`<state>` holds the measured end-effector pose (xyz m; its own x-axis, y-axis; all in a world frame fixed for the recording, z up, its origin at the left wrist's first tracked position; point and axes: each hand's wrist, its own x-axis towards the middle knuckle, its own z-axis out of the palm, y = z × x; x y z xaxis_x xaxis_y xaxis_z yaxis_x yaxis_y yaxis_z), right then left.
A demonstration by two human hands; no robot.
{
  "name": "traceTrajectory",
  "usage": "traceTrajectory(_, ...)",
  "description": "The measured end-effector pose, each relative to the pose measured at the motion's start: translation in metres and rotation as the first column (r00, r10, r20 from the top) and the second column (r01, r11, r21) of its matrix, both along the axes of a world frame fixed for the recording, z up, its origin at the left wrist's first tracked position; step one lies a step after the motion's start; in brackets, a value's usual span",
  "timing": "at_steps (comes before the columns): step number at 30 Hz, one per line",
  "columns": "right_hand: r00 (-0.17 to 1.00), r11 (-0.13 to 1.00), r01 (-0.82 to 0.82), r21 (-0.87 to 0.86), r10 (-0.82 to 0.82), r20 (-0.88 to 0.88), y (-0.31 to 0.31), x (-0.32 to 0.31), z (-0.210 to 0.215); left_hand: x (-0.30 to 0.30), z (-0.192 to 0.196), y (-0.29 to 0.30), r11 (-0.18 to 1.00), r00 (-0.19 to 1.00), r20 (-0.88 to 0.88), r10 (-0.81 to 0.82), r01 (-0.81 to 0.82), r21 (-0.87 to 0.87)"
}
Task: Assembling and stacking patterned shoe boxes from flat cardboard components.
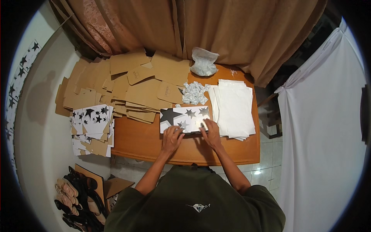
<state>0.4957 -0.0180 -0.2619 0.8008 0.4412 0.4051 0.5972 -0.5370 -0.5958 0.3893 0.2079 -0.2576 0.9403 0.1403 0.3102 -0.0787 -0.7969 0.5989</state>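
Note:
A white cardboard box (193,115) printed with black and grey stars sits in front of me on the wooden table, its top panel facing up. My left hand (172,138) grips its near left edge, fingers curled over the front. At the near right corner my right hand (210,134) holds the same box, with fingers bent onto the top. The inside of the box is hidden. Just beyond it lies a heap of small white packets (194,93).
Flat brown cardboard pieces (141,92) cover the table's left and back. Star-printed cardboard (91,120) is stacked at the left edge, white paper sheets (233,110) to the right. A clear plastic bag (204,62) stands at the back. Shoes (79,197) fill the lower left.

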Motion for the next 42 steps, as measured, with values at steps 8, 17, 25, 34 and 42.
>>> traceTrajectory(8, 0.791, 0.969, 0.107, 0.223, 0.053, -0.609, -0.006, 0.111, -0.034, -0.006, -0.026, -0.089, 0.574, 0.773, -0.621, -0.131, -0.451, -0.683)
traceTrajectory(17, 0.612, 0.958, -0.082, 0.275, 0.266, -0.745, -0.003, 0.142, -0.058, 0.032, -0.007, -0.162, 0.066, 0.807, -0.582, -0.098, -0.578, -0.813)
traceTrajectory(25, 0.652, 0.840, -0.445, 0.309, 0.541, -0.531, -0.009, 0.094, 0.030, -0.036, 0.030, -0.160, 0.159, 0.814, -0.452, 0.364, -0.533, -0.831)
traceTrajectory(34, 0.408, 0.586, -0.696, 0.415, 0.798, -0.444, 0.041, 0.013, 0.079, -0.113, 0.054, -0.123, 0.424, 0.685, -0.032, 0.728, -0.487, -0.764)
traceTrajectory(42, 0.259, 0.387, -0.777, 0.497, 0.916, -0.307, 0.096, -0.091, 0.140, -0.211, 0.136, -0.112, 0.299, 0.575, -0.011, 0.818, -0.441, -0.846)
